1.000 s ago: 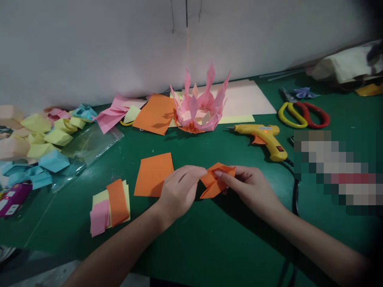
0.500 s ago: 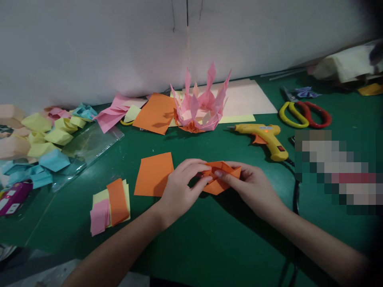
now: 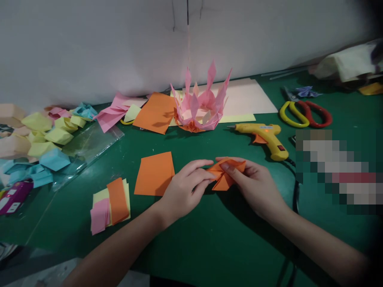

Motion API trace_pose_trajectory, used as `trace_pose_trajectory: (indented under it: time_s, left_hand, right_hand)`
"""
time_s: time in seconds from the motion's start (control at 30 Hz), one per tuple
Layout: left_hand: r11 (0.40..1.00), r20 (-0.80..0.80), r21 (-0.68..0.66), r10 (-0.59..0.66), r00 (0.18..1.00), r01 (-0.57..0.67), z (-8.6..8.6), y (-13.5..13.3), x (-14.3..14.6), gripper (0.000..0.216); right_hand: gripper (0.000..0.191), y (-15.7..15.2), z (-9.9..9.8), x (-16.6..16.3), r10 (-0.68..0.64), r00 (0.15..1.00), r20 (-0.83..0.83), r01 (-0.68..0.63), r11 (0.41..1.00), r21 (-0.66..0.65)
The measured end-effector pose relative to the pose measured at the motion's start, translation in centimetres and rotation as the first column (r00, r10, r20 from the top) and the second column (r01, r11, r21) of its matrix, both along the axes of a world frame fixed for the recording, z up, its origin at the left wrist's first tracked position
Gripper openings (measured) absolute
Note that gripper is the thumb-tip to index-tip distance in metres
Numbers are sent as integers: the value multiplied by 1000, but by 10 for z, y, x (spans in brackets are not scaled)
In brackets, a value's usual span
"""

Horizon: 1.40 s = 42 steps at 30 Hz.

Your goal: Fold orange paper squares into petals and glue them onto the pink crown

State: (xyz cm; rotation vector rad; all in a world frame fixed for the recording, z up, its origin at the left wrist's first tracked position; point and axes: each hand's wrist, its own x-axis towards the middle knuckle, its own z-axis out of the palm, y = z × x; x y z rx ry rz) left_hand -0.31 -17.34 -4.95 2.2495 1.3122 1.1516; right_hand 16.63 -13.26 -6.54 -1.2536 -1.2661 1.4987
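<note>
A folded piece of orange paper (image 3: 225, 180) is held between both hands above the green table (image 3: 191, 247). My right hand (image 3: 257, 183) pinches it, thumb pressed on the creased middle and fingers behind. My left hand (image 3: 188, 187) grips its left point between thumb and fingers. Just left of that hand lies a flat orange paper square (image 3: 154, 175). Farther left is a small pile of cut paper strips, with an orange strip (image 3: 118, 201) on yellow and pink ones (image 3: 100, 215). Behind the hands stands a pink folded-paper crown (image 3: 197, 111) with tall points.
A yellow glue gun (image 3: 263, 135) with its cord lies right of centre, below scissors (image 3: 302, 113) with yellow and red handles. Folded paper pieces (image 3: 44, 135) cover the left side beside a clear plastic sleeve (image 3: 92, 147). A pale wall (image 3: 119, 44) rises behind.
The orange paper was open like a boat with raised sides; now it is pressed flatter into pointed flaps. Both hands have shifted slightly, the right thumb moving onto its middle.
</note>
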Motion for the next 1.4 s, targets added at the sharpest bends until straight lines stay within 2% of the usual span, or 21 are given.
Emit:
trace_pose_trajectory:
  time_s: [0.17,0.37,0.57,0.67,0.73,0.8,0.9,1.0,1.17,1.3,1.4]
  left_hand:
    - [999,-63,-6,-45,997,45,-1,-2,0,18]
    - [997,-136,-14,-73,988,72,-1,-2,-1,20]
    - [997,-5,-51,-59,998,59,2,-3,2,16]
    - [989,197,-140,-14,980,42,3,-5,6,21]
    - [957,391,-288,99,915,19,3,-5,9,33]
    - [884,515,-466,243,822,30,2,-5,12,41]
    - [773,533,-632,380,756,58,-2,-2,14,41]
    - [729,513,-682,422,747,56,-4,1,15,33]
    - [701,497,-708,416,762,79,-5,1,15,9]
    - [710,522,-700,443,729,71,-3,-1,16,7]
    - [707,547,-702,457,702,86,-1,-1,17,7]
  right_hand:
    - [35,0,-2,2,-37,999,-2,37,999,20]
    - [36,0,-1,2,-22,1000,-2,23,1000,20]
    - [31,1,-1,1,-9,1000,-20,8,1000,-4]
    - [31,1,-1,0,-31,999,-7,31,999,20]
    - [31,0,0,0,-37,999,15,36,998,45]
    - [30,-1,1,0,-41,998,48,37,997,68]
    - [24,-3,3,0,-51,993,104,40,994,103]
    - [23,-5,5,-1,-48,992,118,35,993,114]
    - [28,-7,10,-4,-45,996,72,37,994,106]
    - [27,-8,11,-5,-20,997,78,12,995,101]
    - [27,-9,11,-4,41,992,121,-53,994,97]
